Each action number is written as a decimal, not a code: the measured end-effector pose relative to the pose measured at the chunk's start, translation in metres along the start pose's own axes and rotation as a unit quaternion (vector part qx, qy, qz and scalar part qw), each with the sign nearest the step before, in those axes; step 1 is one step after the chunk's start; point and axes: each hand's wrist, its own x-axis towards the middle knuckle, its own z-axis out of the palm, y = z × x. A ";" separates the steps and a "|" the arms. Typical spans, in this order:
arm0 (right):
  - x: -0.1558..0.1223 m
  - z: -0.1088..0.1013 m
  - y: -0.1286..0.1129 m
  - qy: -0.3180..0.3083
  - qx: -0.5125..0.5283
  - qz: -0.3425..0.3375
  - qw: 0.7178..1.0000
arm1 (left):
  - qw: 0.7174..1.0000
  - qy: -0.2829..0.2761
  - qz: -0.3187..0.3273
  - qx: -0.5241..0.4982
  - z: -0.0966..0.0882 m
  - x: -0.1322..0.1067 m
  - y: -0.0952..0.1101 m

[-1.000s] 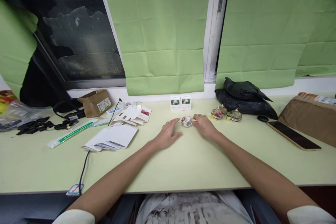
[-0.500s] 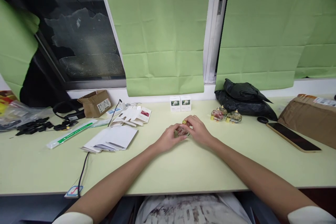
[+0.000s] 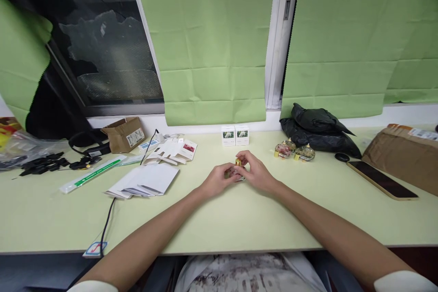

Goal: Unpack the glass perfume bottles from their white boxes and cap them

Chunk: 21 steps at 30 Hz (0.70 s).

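Observation:
A small clear glass bottle (image 3: 234,172) with pinkish contents and a gold cap (image 3: 238,162) is between my two hands over the middle of the table. My left hand (image 3: 216,181) is closed around its left side. From the right, my right hand (image 3: 257,173) curls its fingers and thumb around the bottle near the gold cap. The fingers hide much of the glass. Behind my hands, two white boxes (image 3: 235,135) with flower pictures stand side by side. Similar gold-trimmed glass bottles (image 3: 284,149) lie to the right of my right hand.
Left are white folded papers (image 3: 147,180), flattened cartons (image 3: 171,151), a brown box (image 3: 126,136), a green-striped packet (image 3: 94,174), black parts (image 3: 46,164) and a cable. Right are black plastic bags (image 3: 318,130), a phone (image 3: 381,179) and a brown parcel (image 3: 404,157).
The gold cap has tilted more upright and shifted slightly left between my hands. My right fingers have moved slightly left with it. Everything else on the table lies as before.

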 end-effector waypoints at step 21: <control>0.003 -0.004 -0.006 0.002 -0.088 -0.016 0.996 | 1.000 0.004 -0.014 -0.011 0.001 0.002 -0.007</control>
